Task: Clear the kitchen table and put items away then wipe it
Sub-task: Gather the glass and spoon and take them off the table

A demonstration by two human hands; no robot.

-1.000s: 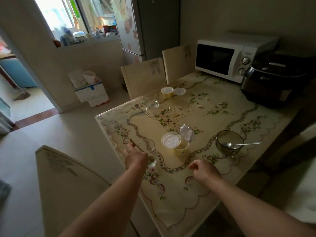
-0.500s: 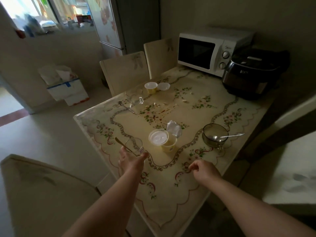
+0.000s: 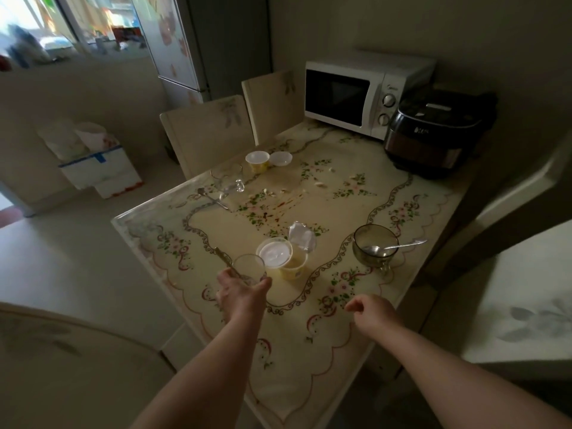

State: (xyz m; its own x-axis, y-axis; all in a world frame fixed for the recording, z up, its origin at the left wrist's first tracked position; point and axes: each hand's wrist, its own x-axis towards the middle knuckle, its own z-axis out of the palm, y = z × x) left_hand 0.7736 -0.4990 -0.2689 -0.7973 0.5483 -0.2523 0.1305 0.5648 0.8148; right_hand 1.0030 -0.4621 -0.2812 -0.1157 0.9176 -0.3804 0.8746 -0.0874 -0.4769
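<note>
left hand (image 3: 243, 294): thumb and fingers were curled round the lower wall of the glass (image 3: 249, 269), at the near-left part of the table (image 3: 309, 351). Couldn't tell if it was lifted or not.
glass: clear, smooth, round tumbler that looked empty. A teaspoon (image 3: 223, 256) stood loose in it, with the handle leaning out over the far-left rim.
grip note: smooth wall = slip risk. I'd hold it low and firm, keep it upright and lift straight. If it tilted, the teaspoon would likely slide out.
clearance: the yogurt cup (image 3: 289, 261) sat just beside the glass on its right. I'd draw the glass away to the left so as not to clip it.
right hand (image 3: 371, 308): fingers loosely curled, holding nothing, over the near-right part of the table.
yogurt cup: thin yellow plastic with a white round top and its foil lid (image 3: 302, 237) peeled back and standing up. Probably light and easy to topple.
bowl (image 3: 376, 250): dark smoked glass, round, on a foot. A metal spoon (image 3: 394, 245) lay in it with the handle over the right rim.
far end: a tipped tumbler (image 3: 227, 181), a small yellow pot (image 3: 257, 161), crumbs and reddish streaks.
table: glossy floral cover, probably wipeable; wiping should come last.
</note>
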